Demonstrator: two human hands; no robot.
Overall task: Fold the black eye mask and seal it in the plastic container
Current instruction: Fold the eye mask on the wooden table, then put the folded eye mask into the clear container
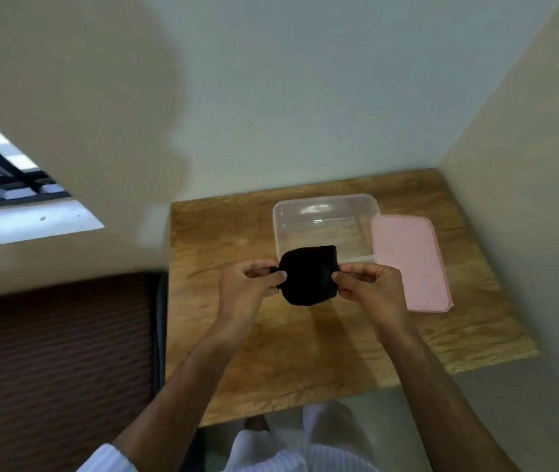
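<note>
fold: looks done, black eye mask (307,275) a compact pad above mid tabletop (305,352) | left hand (249,282), right hand (368,284): pinched on its sides | clear container (326,202) empty at back edge | pink lid (409,264) off, touching its right | left: insert, seal
</note>
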